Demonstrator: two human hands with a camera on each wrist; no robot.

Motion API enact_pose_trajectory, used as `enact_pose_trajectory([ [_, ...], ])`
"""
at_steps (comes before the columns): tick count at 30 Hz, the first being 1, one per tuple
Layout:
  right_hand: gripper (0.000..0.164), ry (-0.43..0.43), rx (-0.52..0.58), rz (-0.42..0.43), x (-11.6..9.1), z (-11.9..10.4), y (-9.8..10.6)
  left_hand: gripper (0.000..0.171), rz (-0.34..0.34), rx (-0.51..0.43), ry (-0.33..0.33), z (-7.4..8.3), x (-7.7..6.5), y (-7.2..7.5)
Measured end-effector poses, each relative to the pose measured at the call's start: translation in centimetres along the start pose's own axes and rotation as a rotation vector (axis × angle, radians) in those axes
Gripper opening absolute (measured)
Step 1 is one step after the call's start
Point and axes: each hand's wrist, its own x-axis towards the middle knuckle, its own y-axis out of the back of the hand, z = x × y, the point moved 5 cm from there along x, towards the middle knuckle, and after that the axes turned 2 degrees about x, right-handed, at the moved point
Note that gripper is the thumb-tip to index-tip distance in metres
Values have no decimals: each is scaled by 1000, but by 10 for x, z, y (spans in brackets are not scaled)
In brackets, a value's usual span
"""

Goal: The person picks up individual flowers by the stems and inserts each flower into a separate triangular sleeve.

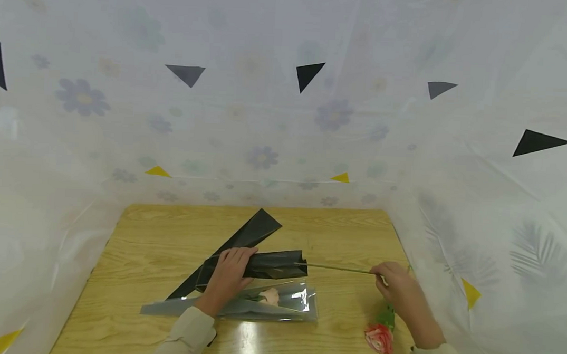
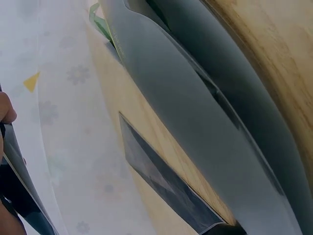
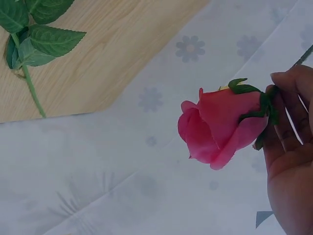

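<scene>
My left hand (image 1: 228, 277) grips a black flower sleeve (image 1: 275, 265), thumb at its near side and fingers over the top. A thin green stem (image 1: 336, 268) runs from the sleeve's right end to my right hand (image 1: 397, 285), which pinches it between thumb and fingers. In the right wrist view, fingers hold a pink-red artificial rose (image 3: 225, 127) just beneath its bloom; the hand hides that bloom in the head view. Right in front of the left hand lies a clear-fronted grey sleeve (image 1: 292, 309) with a pale peach rose (image 1: 271, 296) inside.
Another black sleeve (image 1: 252, 228) lies slantwise behind the left hand on the wooden table (image 1: 143, 234). Near the right forearm lies a pink rose (image 1: 380, 338) with green leaves (image 1: 387, 314). Translucent flowered sheeting (image 1: 262, 123) encloses the table's back and sides.
</scene>
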Motion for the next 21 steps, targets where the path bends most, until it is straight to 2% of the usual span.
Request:
enact_pose_trajectory([
  [2,29,18,10,-1,4,-4,-2,87,3,7,-7,1,0,-1],
  [6,46,40,14,1,12,-11,-6,87,8,14,-14,2,0,-2],
  [14,45,111,41,18,26,-29,-15,85,-19,10,-12,5,2,-5],
  [21,49,106,80,-42,36,-46,-23,84,-35,21,-16,9,3,-6],
])
